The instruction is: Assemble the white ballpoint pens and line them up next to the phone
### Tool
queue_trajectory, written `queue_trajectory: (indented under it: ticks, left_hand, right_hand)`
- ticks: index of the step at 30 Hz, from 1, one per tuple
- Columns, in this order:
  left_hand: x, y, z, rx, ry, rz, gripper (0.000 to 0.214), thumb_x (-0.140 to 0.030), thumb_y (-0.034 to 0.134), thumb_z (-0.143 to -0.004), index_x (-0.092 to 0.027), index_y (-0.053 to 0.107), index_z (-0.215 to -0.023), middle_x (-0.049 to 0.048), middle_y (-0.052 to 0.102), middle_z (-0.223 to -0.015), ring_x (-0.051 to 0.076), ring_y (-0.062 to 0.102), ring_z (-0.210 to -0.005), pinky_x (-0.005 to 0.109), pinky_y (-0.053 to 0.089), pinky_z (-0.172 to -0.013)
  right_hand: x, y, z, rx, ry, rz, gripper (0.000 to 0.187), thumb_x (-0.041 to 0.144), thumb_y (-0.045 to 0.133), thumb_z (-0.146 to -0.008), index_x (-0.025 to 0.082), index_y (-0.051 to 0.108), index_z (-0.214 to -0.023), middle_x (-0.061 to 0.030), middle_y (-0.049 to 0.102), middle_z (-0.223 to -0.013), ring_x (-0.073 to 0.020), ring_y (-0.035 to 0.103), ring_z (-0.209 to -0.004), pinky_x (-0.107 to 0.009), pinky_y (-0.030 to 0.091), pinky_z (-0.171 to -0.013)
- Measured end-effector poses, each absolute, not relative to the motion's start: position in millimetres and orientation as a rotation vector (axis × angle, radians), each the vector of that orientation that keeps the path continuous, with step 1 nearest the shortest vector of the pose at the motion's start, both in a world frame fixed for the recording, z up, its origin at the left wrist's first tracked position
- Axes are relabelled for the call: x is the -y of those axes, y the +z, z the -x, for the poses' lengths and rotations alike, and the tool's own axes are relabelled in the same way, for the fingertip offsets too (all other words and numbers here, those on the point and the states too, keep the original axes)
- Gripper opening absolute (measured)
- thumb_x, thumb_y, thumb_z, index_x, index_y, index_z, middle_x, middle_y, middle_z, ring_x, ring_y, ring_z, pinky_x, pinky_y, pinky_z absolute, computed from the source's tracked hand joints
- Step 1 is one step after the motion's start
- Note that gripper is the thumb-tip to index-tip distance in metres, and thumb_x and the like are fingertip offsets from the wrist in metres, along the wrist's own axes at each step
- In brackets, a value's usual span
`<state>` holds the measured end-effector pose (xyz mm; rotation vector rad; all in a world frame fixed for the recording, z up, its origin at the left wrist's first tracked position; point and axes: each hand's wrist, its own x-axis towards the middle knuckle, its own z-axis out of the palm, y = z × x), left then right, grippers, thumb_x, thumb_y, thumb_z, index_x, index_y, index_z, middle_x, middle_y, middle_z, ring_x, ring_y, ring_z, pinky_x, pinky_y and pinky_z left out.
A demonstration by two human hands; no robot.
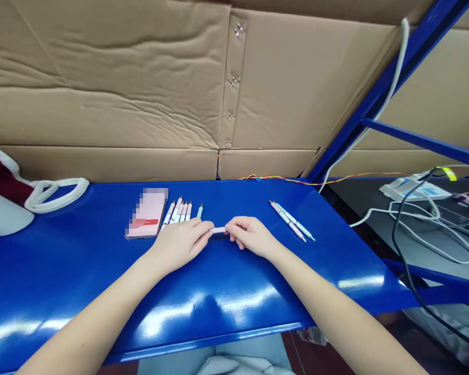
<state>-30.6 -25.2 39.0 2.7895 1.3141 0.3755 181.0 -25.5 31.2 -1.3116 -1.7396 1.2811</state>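
Note:
Between my two hands a light pink pen (219,229) lies sideways, just above the blue table. My left hand (183,240) pinches its left end, and the fingers of my right hand (248,235) close on its right end. Both ends of the pen are hidden by fingers. Just behind my left hand several pens (179,209) with pale barrels and dark tips lie side by side, their lower parts covered by the hand. One pen with a teal end (200,210) lies there too. To the right of my right hand, two pens (291,221) lie at a slant.
A phone (146,213) lies left of the pens. At the far left stand a white and dark red object (8,182) and a white looped strap (57,195). Cables (426,219) trail over a dark surface on the right, beyond a blue metal post (375,99). Cardboard (109,78) lines the back.

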Motion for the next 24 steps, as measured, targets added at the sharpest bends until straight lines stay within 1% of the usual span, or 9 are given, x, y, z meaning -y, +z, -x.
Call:
queue_trajectory:
  ticks: [3, 7, 10, 12, 13, 16, 18, 22, 24]
  left_hand:
    - [26.2, 39.4, 30.7, -1.295, 0.364, -2.774, 0.032, -0.036, 0.030, -0.096, -0.026, 0.058, -0.107, 0.0032, 0.064, -0.091, 0.017, 0.062, -0.080, 0.025, 0.044, -0.063]
    - [28.1, 42.1, 30.0, -1.281, 0.330, -2.739, 0.032, -0.035, 0.029, -0.096, -0.025, 0.058, -0.107, 0.0031, 0.066, -0.092, 0.018, 0.063, -0.082, 0.025, 0.044, -0.064]
    - [28.9, 43.5, 29.7, -1.292, 0.310, -2.716, 0.033, -0.033, 0.028, -0.095, -0.024, 0.058, -0.106, 0.0033, 0.067, -0.095, 0.018, 0.063, -0.082, 0.025, 0.044, -0.063]
    - [29.0, 43.9, 30.1, -1.294, 0.315, -2.709, 0.032, -0.033, 0.029, -0.095, -0.024, 0.058, -0.105, 0.0033, 0.067, -0.095, 0.018, 0.063, -0.082, 0.026, 0.045, -0.064]
    - [29.1, 44.0, 30.4, -1.292, 0.320, -2.706, 0.031, -0.033, 0.030, -0.095, -0.024, 0.059, -0.104, 0.0032, 0.067, -0.095, 0.018, 0.063, -0.082, 0.026, 0.045, -0.065]
    - [29.2, 44.3, 31.1, -1.274, 0.329, -2.704, 0.032, -0.034, 0.030, -0.095, -0.024, 0.060, -0.103, 0.0026, 0.067, -0.093, 0.017, 0.063, -0.080, 0.026, 0.045, -0.067]
    - [29.1, 44.1, 31.3, -1.267, 0.323, -2.701, 0.033, -0.034, 0.030, -0.095, -0.024, 0.060, -0.102, 0.0020, 0.067, -0.093, 0.017, 0.063, -0.080, 0.026, 0.045, -0.066]
    - [28.5, 43.2, 31.7, -1.286, 0.295, -2.694, 0.031, -0.034, 0.031, -0.094, -0.026, 0.060, -0.104, 0.0011, 0.067, -0.093, 0.017, 0.063, -0.080, 0.026, 0.045, -0.065]
    - [28.2, 43.2, 31.9, -1.290, 0.290, -2.691, 0.031, -0.034, 0.031, -0.094, -0.026, 0.060, -0.104, 0.0008, 0.067, -0.093, 0.017, 0.063, -0.080, 0.026, 0.045, -0.065]
  right_hand:
    - [25.7, 28.9, -181.2, 1.673, 1.292, 1.245, 0.017, 0.034, 0.060, -0.076, 0.018, 0.058, -0.079, 0.0029, 0.055, -0.059, -0.0104, 0.051, -0.050, -0.022, 0.038, -0.047]
    - [25.1, 24.2, -180.7, 1.683, 1.067, 1.119, 0.010, 0.026, 0.064, -0.070, 0.018, 0.058, -0.072, -0.0010, 0.056, -0.075, -0.0126, 0.055, -0.068, -0.024, 0.045, -0.058]
    - [25.8, 24.3, -179.4, 1.657, 1.174, 1.090, 0.019, 0.026, 0.065, -0.069, 0.019, 0.058, -0.085, -0.0016, 0.057, -0.083, -0.0119, 0.056, -0.067, -0.021, 0.045, -0.050]
    - [26.4, 26.2, -178.6, 1.610, 1.312, 1.149, 0.028, 0.031, 0.063, -0.073, 0.019, 0.056, -0.097, -0.0008, 0.058, -0.080, -0.0094, 0.054, -0.056, -0.019, 0.042, -0.041]
    - [26.6, 27.3, -178.4, 1.603, 1.345, 1.203, 0.026, 0.035, 0.060, -0.076, 0.018, 0.056, -0.096, -0.0001, 0.059, -0.074, -0.0079, 0.051, -0.049, -0.018, 0.040, -0.039]
    - [27.0, 30.2, -178.0, 1.642, 1.335, 1.352, 0.028, 0.040, 0.049, -0.083, 0.015, 0.057, -0.073, 0.0025, 0.053, -0.054, -0.0048, 0.043, -0.037, -0.017, 0.036, -0.035]
    - [27.3, 31.1, -178.0, 1.650, 1.337, 1.357, 0.025, 0.038, 0.053, -0.081, 0.016, 0.054, -0.068, 0.0027, 0.053, -0.053, -0.0054, 0.045, -0.038, -0.017, 0.036, -0.036]
    - [27.7, 30.4, -178.6, 1.601, 1.417, 1.254, 0.015, 0.028, 0.060, -0.073, 0.018, 0.054, -0.081, 0.0017, 0.056, -0.065, -0.0106, 0.058, -0.054, -0.018, 0.044, -0.040]
    - [27.4, 29.5, -179.3, 1.616, 1.403, 1.211, 0.012, 0.023, 0.060, -0.072, 0.018, 0.052, -0.080, 0.0027, 0.054, -0.064, -0.0107, 0.057, -0.057, -0.019, 0.046, -0.044]
